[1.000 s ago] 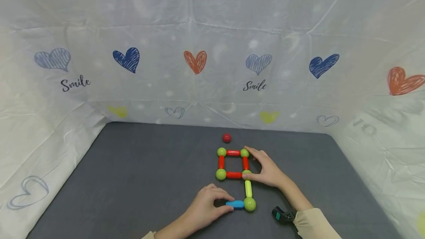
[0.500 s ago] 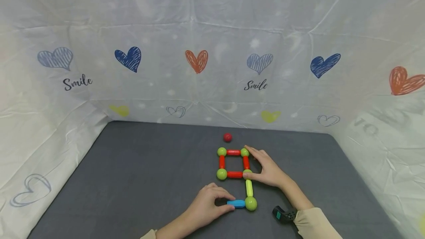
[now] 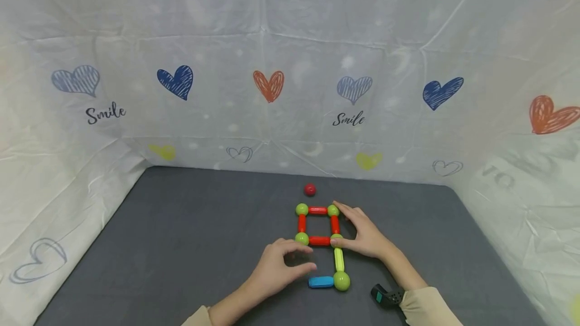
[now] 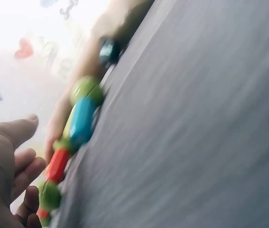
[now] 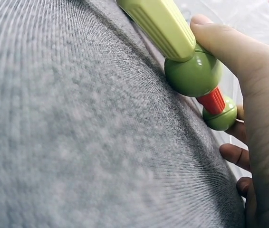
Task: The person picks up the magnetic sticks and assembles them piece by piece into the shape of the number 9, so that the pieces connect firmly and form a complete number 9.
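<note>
Four-sided and flat, a square of red building rods (image 3: pixel 319 241) and green balls (image 3: pixel 301 210) lies on the table. From its near right ball (image 3: pixel 337 238) a yellow-green rod (image 3: pixel 339 259) runs toward me to a larger-looking green ball (image 3: pixel 342 280). A blue rod (image 3: pixel 320 281) extends left from that ball. My left hand (image 3: pixel 274 268) is just off the blue rod's free end, thumb and fingers spread apart and holding nothing. My right hand (image 3: pixel 366 233) holds the square's right side, thumb (image 5: pixel 227 40) against the near ball and forefinger at the far right ball (image 3: pixel 333 210).
A loose red ball (image 3: pixel 310 189) lies behind the square. A black band with a small screen (image 3: pixel 387 296) is by the right wrist. White sheeting (image 3: pixel 299 54) printed with hearts rises behind the dark grey table (image 3: pixel 190 225) and along its sides.
My left hand has let go of the blue rod and drawn back up and to the left, its fingers spreading. The rod stays at the green ball. My right hand keeps its place.
</note>
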`<state>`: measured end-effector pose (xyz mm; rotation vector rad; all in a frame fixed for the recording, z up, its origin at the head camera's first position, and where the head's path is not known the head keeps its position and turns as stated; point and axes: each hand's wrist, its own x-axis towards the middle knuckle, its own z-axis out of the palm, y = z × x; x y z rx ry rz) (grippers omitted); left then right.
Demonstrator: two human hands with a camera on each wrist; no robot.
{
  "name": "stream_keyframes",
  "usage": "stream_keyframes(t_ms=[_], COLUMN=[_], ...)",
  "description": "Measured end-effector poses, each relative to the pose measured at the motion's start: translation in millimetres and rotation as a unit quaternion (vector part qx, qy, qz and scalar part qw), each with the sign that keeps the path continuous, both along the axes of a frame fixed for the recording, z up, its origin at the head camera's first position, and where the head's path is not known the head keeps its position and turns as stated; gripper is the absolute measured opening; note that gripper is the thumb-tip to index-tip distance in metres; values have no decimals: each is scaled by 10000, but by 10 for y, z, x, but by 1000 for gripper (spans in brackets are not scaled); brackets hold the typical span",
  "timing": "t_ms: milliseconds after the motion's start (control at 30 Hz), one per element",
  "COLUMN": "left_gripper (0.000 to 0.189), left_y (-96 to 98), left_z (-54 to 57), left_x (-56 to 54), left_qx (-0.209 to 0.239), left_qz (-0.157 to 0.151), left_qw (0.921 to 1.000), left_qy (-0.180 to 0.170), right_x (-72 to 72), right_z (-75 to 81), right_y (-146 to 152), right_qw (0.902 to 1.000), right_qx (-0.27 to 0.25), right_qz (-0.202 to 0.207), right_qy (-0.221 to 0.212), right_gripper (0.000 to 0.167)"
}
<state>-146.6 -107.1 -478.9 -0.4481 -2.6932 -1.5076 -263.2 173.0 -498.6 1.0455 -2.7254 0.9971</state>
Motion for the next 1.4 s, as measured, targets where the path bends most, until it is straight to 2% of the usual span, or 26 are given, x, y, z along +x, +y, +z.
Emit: stream_keyframes(t_ms=[100, 167, 233, 300, 467, 633, 767, 933, 1300, 1400], left_gripper=[32, 32, 33, 37, 48, 53, 56, 51, 42, 42], left_y=[-55, -93, -125, -153, -169, -112, -37, 67, 99, 53], left_z=[35, 41, 36, 23, -8, -21, -30, -31, -51, -42], left_x=[-200, -377, -580, -800, -1278, -1582, -1724, -1823, -1809, -1784], left_qx=[-17, 67, 229, 351, 352, 214, -216, -556, -472, -173], left_qz=[435, 773, 1061, 1258, 1399, 1264, 1089, 1031, 1155, 1141], left_qw=[9985, 9959, 9929, 9908, 9895, 9913, 9931, 9928, 9922, 9933], left_qy=[320, 459, 484, 362, -125, -291, -370, -229, -50, -107], right_x=[1, 2, 0, -5, -11, -6, -8, -18, -17, -21], right_z=[-7, -3, 3, 8, -2, -14, -6, 6, 5, -4], right_y=[14, 17, 19, 18, 4, -12, -8, 11, -2, 3], right_qw=[10000, 10000, 10000, 9999, 9998, 9997, 9996, 9997, 9997, 9998], right_qx=[-31, -39, -36, -36, -96, -147, -156, -145, -83, -69], right_qz=[6, 13, 1, -3, 17, 38, 18, 7, -49, -59], right_qy=[-15, -55, -86, -111, -161, -207, -236, -212, -219, -181], right_gripper=[98, 98, 98, 98, 98, 97, 97, 97, 97, 97])
